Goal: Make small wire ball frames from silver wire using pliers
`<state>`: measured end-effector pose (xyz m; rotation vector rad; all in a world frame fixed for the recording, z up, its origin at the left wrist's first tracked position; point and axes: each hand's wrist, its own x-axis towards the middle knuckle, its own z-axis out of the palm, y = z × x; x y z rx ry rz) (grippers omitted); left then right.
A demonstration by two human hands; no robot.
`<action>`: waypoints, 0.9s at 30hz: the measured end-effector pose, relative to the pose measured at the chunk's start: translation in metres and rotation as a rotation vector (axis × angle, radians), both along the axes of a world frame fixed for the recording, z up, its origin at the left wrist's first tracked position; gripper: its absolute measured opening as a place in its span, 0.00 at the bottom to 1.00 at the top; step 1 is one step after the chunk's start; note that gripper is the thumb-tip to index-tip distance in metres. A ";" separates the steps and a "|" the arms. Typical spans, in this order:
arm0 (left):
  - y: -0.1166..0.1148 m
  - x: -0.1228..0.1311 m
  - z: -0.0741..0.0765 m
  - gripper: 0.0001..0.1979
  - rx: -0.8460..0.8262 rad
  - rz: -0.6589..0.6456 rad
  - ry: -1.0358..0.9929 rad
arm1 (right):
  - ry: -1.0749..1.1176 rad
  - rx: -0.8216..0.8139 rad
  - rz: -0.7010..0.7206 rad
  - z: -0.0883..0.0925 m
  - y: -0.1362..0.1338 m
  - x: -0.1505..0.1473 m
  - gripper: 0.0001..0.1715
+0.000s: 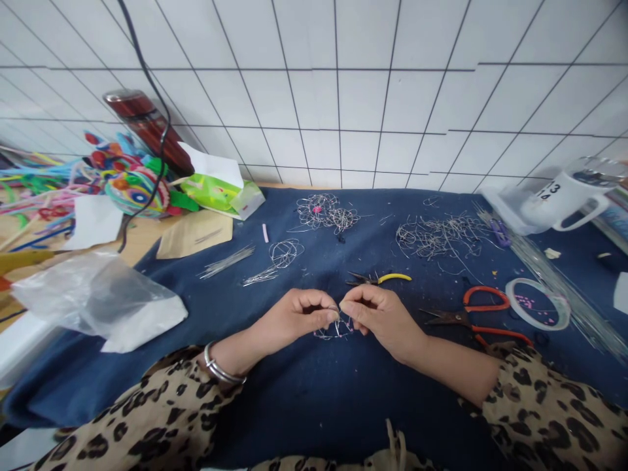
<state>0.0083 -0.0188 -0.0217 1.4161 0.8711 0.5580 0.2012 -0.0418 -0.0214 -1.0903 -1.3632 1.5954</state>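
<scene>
My left hand [307, 314] and my right hand [380, 318] meet over the middle of the dark blue cloth. Both have thumb and fingers pinched on a small beaded wire piece [333, 333], a thin silvery loop with a few pink beads, hanging below the fingertips. Its upper part is hidden by the fingers. Just beyond the hands lie pliers [392, 278] with yellow on the handle. Right of my right hand are scissors [466, 317] with orange-red handles. A clear round dish [513, 307] with pink beads stands beside them.
Tangled wire [436, 235] lies at back right, and more wire coils [324, 212] at back centre. Straight wire pieces [228, 261] are at left, near a plastic bag [98, 294]. A white mug [564, 199] and long wires [564, 294] are at right; a red flask [152, 131] leans on the wall.
</scene>
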 end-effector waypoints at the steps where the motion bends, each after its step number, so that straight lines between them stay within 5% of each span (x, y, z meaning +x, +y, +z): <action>1: 0.000 0.000 -0.001 0.09 -0.014 0.003 -0.004 | -0.001 0.006 0.004 0.001 0.000 0.000 0.09; 14: -0.001 0.001 -0.003 0.09 -0.005 0.047 0.022 | -0.147 0.067 0.084 0.014 0.006 0.006 0.15; 21: 0.002 -0.006 -0.004 0.08 0.023 0.166 -0.029 | -0.977 0.604 0.016 0.045 0.029 0.057 0.13; 27: 0.005 -0.011 -0.002 0.08 0.005 0.215 -0.071 | -1.444 0.701 0.189 0.019 0.028 0.070 0.43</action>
